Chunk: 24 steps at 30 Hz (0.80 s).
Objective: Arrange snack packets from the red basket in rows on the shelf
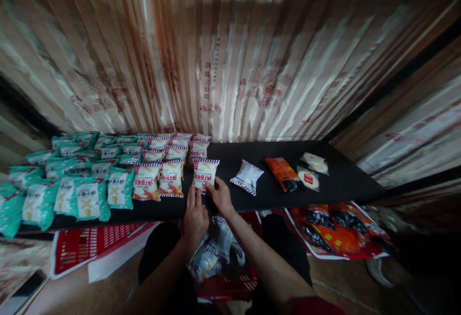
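Observation:
A white snack bag point(205, 175) with a striped top edge and red print stands near the front edge of the black table. My left hand point(195, 215) has its fingers stretched out against the bag's lower left part. With its thumb on the front, my right hand point(220, 197) grips the lower right corner; some of its fingers are hidden behind. Matching bags point(171, 179) stand in rows just to the left. To the right, a striped-edge bag point(248, 177) lies with its plain side up.
Rows of green snack bags point(90, 195) fill the table's left end. Right along the black table point(342, 180) lie an orange packet point(283, 173) and small pale packets point(309, 178). Below are a red basket of bags point(243, 284), a red basket point(82, 248) and a container of orange packets point(338, 231).

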{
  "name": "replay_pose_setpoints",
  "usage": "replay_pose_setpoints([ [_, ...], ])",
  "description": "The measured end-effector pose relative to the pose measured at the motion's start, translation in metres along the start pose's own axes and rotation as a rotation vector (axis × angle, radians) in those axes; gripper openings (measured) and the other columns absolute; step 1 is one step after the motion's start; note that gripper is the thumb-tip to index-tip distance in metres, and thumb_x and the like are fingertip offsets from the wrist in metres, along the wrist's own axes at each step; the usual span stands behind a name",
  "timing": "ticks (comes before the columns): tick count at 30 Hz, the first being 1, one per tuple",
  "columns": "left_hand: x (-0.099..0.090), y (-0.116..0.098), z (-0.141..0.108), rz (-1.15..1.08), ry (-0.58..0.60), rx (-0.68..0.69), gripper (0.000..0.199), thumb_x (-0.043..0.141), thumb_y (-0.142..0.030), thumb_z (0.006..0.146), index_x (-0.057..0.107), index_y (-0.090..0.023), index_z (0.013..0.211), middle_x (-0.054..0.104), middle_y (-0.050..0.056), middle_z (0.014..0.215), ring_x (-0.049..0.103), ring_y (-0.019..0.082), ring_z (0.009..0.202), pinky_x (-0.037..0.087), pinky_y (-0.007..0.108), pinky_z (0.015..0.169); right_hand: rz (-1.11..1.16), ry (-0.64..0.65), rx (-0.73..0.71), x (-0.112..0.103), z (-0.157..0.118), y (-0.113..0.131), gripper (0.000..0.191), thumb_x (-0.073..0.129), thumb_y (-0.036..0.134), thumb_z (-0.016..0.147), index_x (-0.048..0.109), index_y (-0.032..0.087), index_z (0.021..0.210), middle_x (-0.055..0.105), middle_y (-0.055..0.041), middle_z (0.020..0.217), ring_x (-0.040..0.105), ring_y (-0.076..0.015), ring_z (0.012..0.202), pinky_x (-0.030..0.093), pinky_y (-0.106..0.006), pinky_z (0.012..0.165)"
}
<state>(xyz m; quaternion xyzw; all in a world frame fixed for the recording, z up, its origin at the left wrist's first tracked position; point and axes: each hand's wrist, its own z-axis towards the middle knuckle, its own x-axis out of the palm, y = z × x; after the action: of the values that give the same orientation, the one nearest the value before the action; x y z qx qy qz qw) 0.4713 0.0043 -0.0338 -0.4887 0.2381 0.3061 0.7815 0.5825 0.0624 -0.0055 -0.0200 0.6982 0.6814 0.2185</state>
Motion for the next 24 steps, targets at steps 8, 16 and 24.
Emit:
replay_pose_setpoints([
  [8, 0.006, 0.007, 0.016, 0.014, 0.005, -0.017, 0.057, 0.035, -0.01, 0.083, 0.031, -0.009, 0.14, 0.02, 0.016, 0.151, 0.016, 0.026, 0.139, 0.027, 0.046, 0.111, -0.027, -0.011, -0.009, 0.015, 0.018, -0.001, 0.025, 0.058, 0.032, 0.075, 0.066, 0.021, 0.096, 0.067, -0.0045, 0.09, 0.06, -0.0208, 0.084, 0.048, -0.032, 0.075],
  [16, 0.006, 0.012, 0.025, 0.047, -0.019, -0.025, 0.057, 0.036, -0.01, 0.083, 0.031, -0.011, 0.14, 0.021, 0.016, 0.151, 0.017, 0.028, 0.139, 0.027, 0.048, 0.11, -0.002, 0.03, -0.02, 0.026, 0.03, -0.001, 0.024, 0.057, 0.03, 0.075, 0.067, 0.023, 0.096, 0.069, -0.0031, 0.09, 0.061, -0.0211, 0.086, 0.049, -0.032, 0.076],
  [24, 0.008, 0.017, 0.029, 0.048, -0.019, -0.011, 0.058, 0.037, -0.01, 0.083, 0.028, -0.012, 0.141, 0.017, 0.015, 0.152, 0.015, 0.028, 0.14, 0.028, 0.048, 0.11, 0.004, 0.047, -0.03, 0.029, 0.039, 0.001, 0.03, 0.057, 0.029, 0.076, 0.065, 0.024, 0.104, 0.069, -0.0027, 0.093, 0.061, -0.0213, 0.087, 0.05, -0.033, 0.079],
])
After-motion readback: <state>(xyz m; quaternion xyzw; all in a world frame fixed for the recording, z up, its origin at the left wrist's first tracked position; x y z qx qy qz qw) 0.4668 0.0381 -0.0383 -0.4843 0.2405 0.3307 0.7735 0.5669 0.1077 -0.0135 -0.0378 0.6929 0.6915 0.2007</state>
